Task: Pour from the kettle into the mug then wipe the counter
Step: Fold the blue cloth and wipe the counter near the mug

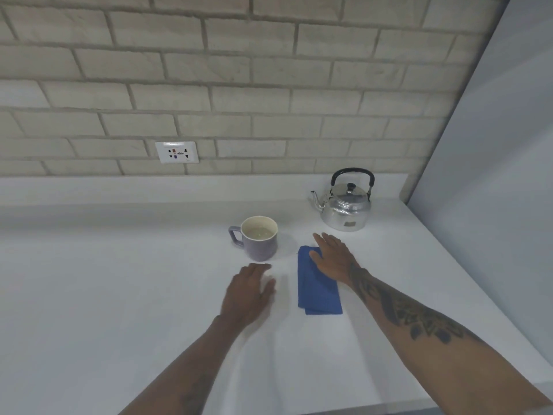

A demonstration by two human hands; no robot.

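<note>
I see kettle (345, 205) upright at back right of counter (119, 280), spout toward left. Mug (259, 237) left of it, well apart, pale liquid inside, handle to left. Blue cloth (318, 287) folded just right of mug. My right hand (333, 259) flat on cloth's far end, grip wide, fingers spread. My left hand (250, 292) over counter beside cloth, grip wide, holding nothing.

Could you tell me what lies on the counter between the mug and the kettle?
Nothing: in the head view the counter between the mug and the kettle is bare. The right hand and blue cloth sit nearer the camera.
</note>
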